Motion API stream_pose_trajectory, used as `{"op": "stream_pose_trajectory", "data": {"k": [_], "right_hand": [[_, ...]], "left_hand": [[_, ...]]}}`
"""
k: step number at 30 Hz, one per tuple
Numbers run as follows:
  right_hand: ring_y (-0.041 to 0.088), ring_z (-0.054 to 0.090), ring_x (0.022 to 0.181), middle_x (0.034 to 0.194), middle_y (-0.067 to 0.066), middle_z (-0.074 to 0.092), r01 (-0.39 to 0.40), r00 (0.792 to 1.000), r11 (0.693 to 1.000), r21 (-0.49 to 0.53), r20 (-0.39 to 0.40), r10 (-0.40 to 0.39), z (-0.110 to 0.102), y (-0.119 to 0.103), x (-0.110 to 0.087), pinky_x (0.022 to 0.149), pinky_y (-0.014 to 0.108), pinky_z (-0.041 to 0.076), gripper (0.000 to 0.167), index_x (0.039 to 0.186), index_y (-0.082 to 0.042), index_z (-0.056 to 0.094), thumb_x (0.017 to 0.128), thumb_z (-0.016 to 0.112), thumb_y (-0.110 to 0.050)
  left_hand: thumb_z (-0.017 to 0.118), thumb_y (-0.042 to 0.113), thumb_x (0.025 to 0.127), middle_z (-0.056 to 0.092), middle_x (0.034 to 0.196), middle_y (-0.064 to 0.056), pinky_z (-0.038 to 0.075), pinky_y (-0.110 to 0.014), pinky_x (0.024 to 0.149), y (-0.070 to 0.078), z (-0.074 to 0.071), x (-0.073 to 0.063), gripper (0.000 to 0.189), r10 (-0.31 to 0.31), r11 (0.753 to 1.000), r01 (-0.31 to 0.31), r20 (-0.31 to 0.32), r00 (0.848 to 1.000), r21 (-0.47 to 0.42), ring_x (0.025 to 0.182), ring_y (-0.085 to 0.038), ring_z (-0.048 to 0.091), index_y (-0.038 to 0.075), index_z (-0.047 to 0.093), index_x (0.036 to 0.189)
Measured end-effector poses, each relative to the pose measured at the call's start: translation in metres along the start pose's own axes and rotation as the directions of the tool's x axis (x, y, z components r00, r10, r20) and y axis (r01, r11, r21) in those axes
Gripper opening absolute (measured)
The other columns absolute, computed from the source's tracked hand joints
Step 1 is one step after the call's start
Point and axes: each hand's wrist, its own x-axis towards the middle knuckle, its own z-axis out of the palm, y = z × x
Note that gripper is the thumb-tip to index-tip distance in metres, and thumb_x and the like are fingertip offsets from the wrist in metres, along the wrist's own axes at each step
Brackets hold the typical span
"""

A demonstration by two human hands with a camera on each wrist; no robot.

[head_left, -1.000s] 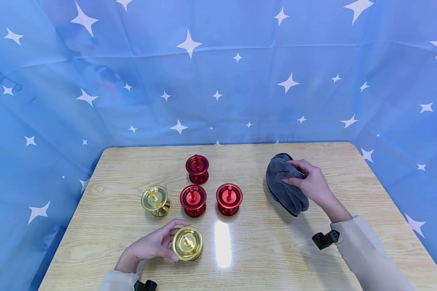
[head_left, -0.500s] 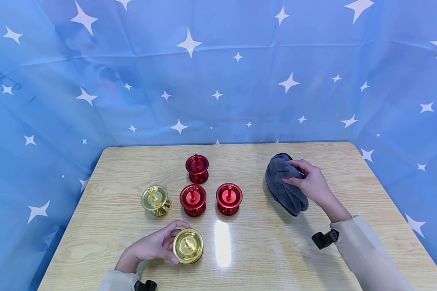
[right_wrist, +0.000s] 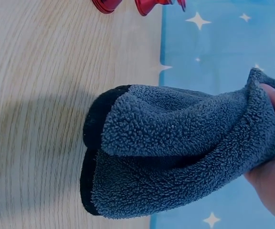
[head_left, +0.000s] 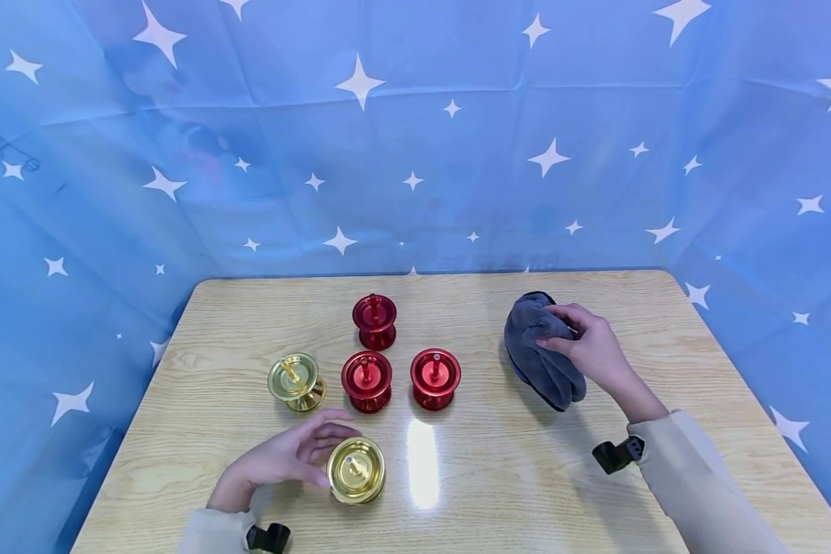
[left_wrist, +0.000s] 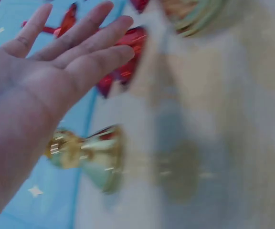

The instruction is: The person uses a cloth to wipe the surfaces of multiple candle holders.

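My left hand [head_left: 287, 458] is beside a gold candle holder [head_left: 356, 471] near the front of the table. Its fingers extend loosely past the rim, with the thumb tip right at the edge. The left wrist view shows this hand [left_wrist: 56, 71] with spread fingers and nothing in the palm. My right hand [head_left: 592, 346] pinches a bunched dark grey towel [head_left: 536, 346] from above. In the right wrist view the towel [right_wrist: 175, 148] hangs in folds, its black-edged end close over the wood.
A second gold candle holder [head_left: 298, 382] stands at the left. Three red ones stand mid-table: one at the back [head_left: 375, 322], one in front of it [head_left: 366, 382], one to the right [head_left: 435, 378]. A blue star-patterned cloth [head_left: 415, 154] hangs behind the wooden table [head_left: 492, 477].
My left hand has let go of the front gold candle holder and moved slightly left, its fingers loosening. The holder shifted slightly toward the front. My right hand and the towel stay in place.
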Motion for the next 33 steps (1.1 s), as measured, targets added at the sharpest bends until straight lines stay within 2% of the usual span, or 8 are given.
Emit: {"op": "stream_pose_trajectory", "data": {"k": [4, 8, 11, 14, 19, 21, 26, 33], "right_hand": [[0.037, 0.053, 0.106, 0.114, 0.021, 0.053, -0.001, 1.000, 1.000, 0.005, 0.002, 0.001, -0.001, 0.000, 0.000, 0.073, 0.014, 0.047, 0.045, 0.122, 0.003, 0.052, 0.081, 0.068, -0.005], [0.037, 0.053, 0.107, 0.115, 0.021, 0.053, -0.010, 1.000, 1.000, 0.002, 0.006, 0.010, 0.000, 0.000, 0.000, 0.074, 0.017, 0.048, 0.045, 0.123, 0.003, 0.052, 0.082, 0.068, -0.006], [0.037, 0.053, 0.107, 0.116, 0.021, 0.053, -0.007, 1.000, 1.000, 0.002, 0.012, 0.007, 0.001, 0.000, 0.000, 0.074, 0.018, 0.049, 0.045, 0.123, 0.003, 0.051, 0.082, 0.068, -0.006], [0.037, 0.052, 0.108, 0.116, 0.021, 0.052, -0.003, 1.000, 1.000, 0.010, 0.020, 0.003, 0.003, 0.000, 0.000, 0.074, 0.018, 0.048, 0.045, 0.123, 0.004, 0.051, 0.082, 0.068, -0.005], [0.037, 0.052, 0.108, 0.116, 0.021, 0.052, -0.011, 1.000, 1.000, 0.017, 0.026, 0.010, 0.004, 0.000, 0.000, 0.075, 0.018, 0.048, 0.045, 0.123, 0.004, 0.051, 0.082, 0.067, -0.005], [0.037, 0.052, 0.108, 0.115, 0.021, 0.053, -0.009, 1.000, 1.000, 0.014, 0.027, 0.009, 0.005, 0.000, 0.000, 0.075, 0.020, 0.049, 0.045, 0.123, 0.004, 0.051, 0.082, 0.067, -0.005], [0.037, 0.053, 0.106, 0.114, 0.021, 0.053, -0.005, 1.000, 1.000, 0.012, 0.028, 0.005, 0.005, 0.000, 0.001, 0.075, 0.020, 0.049, 0.045, 0.122, 0.005, 0.052, 0.081, 0.068, -0.004], [0.037, 0.053, 0.106, 0.114, 0.021, 0.053, -0.004, 0.999, 1.000, 0.009, 0.035, 0.004, 0.006, 0.000, 0.002, 0.076, 0.024, 0.050, 0.045, 0.122, 0.005, 0.051, 0.082, 0.067, -0.004]], "left_hand": [[0.062, -0.007, 0.079, 0.032, 0.129, -0.039, 0.032, -0.035, 0.102, 0.017, -0.012, 0.002, 0.061, 0.021, 0.986, 0.008, -0.169, 0.985, 0.166, 0.121, -0.043, 0.036, -0.013, 0.029, 0.130], [0.066, -0.002, 0.079, 0.036, 0.132, -0.028, 0.029, -0.032, 0.103, 0.036, -0.020, 0.012, 0.059, 0.008, 0.960, 0.091, -0.351, 0.936, 0.263, 0.123, -0.042, 0.034, -0.008, 0.036, 0.129], [0.068, 0.001, 0.079, 0.036, 0.136, -0.022, 0.025, -0.035, 0.105, 0.044, -0.020, 0.026, 0.062, -0.011, 0.942, 0.153, -0.427, 0.904, 0.300, 0.126, -0.039, 0.032, -0.006, 0.036, 0.131], [0.072, 0.005, 0.076, 0.036, 0.138, -0.020, 0.024, -0.040, 0.106, 0.045, -0.019, 0.040, 0.069, -0.035, 0.921, 0.210, -0.466, 0.884, 0.329, 0.128, -0.037, 0.031, -0.002, 0.035, 0.134], [0.075, 0.005, 0.073, 0.034, 0.139, -0.021, 0.024, -0.045, 0.105, 0.039, -0.017, 0.061, 0.077, -0.079, 0.901, 0.271, -0.486, 0.871, 0.340, 0.130, -0.036, 0.029, 0.000, 0.033, 0.137], [0.075, 0.006, 0.071, 0.034, 0.140, -0.020, 0.024, -0.046, 0.105, 0.034, -0.017, 0.067, 0.079, -0.107, 0.887, 0.310, -0.502, 0.858, 0.342, 0.130, -0.035, 0.029, 0.001, 0.032, 0.138], [0.080, 0.009, 0.066, 0.036, 0.140, -0.016, 0.025, -0.048, 0.105, 0.022, -0.015, 0.074, 0.087, -0.151, 0.854, 0.385, -0.542, 0.827, 0.349, 0.129, -0.034, 0.031, 0.003, 0.031, 0.139], [0.080, 0.007, 0.067, 0.043, 0.133, -0.019, 0.027, -0.051, 0.102, 0.013, -0.014, 0.074, 0.087, -0.167, 0.858, 0.393, -0.545, 0.822, 0.330, 0.123, -0.035, 0.038, 0.002, 0.030, 0.138]]}}
